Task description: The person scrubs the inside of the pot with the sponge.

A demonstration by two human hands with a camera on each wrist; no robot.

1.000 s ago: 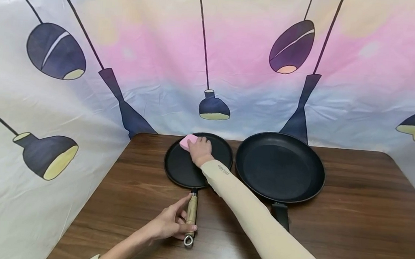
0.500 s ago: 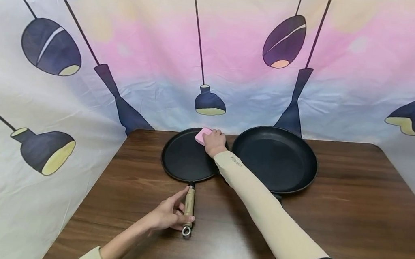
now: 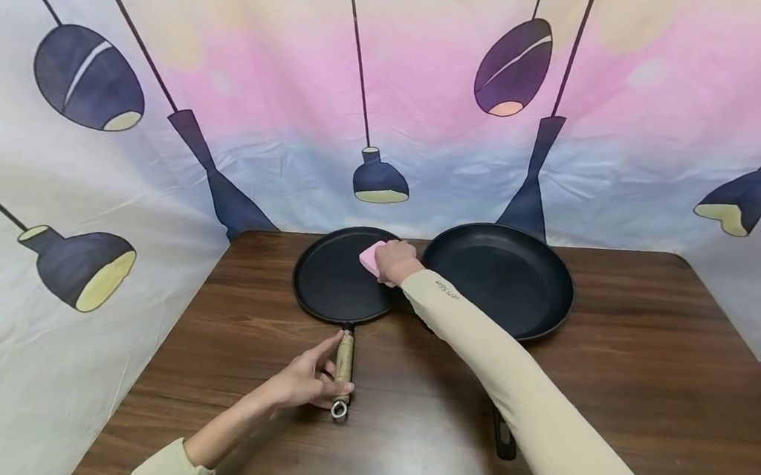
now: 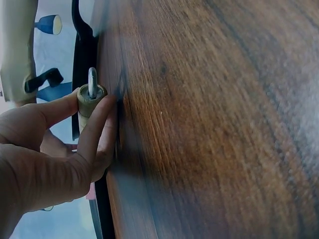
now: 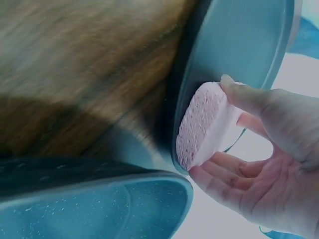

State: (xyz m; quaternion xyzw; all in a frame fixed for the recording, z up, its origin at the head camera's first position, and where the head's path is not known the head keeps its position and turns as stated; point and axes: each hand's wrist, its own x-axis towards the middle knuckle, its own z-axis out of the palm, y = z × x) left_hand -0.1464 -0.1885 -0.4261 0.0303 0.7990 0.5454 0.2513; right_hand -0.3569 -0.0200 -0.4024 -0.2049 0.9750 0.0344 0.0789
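Note:
A flat black pan (image 3: 337,279) with a wooden handle (image 3: 344,358) lies on the table, its handle toward me. My left hand (image 3: 305,377) grips that handle from the left. In the left wrist view, thumb and fingers close around the handle (image 4: 85,107) near its metal hanging ring (image 4: 92,82). My right hand (image 3: 397,261) holds a pink sponge (image 3: 371,258) at the right side of the flat pan. Seen from the right wrist, the sponge (image 5: 204,124) sits between thumb and fingers, against the pan's surface close to its rim (image 5: 182,99).
A larger, deeper black frying pan (image 3: 494,276) stands close on the right, its black handle (image 3: 504,434) partly behind my right forearm. Both pans are near the back edge of the wooden table (image 3: 646,363). A fabric backdrop (image 3: 283,110) printed with lamps hangs behind.
My right hand has slid the sponge rightward across the flat pan, then slightly toward me along its right side. The left hand keeps its grip on the handle. The head view has shifted slightly.

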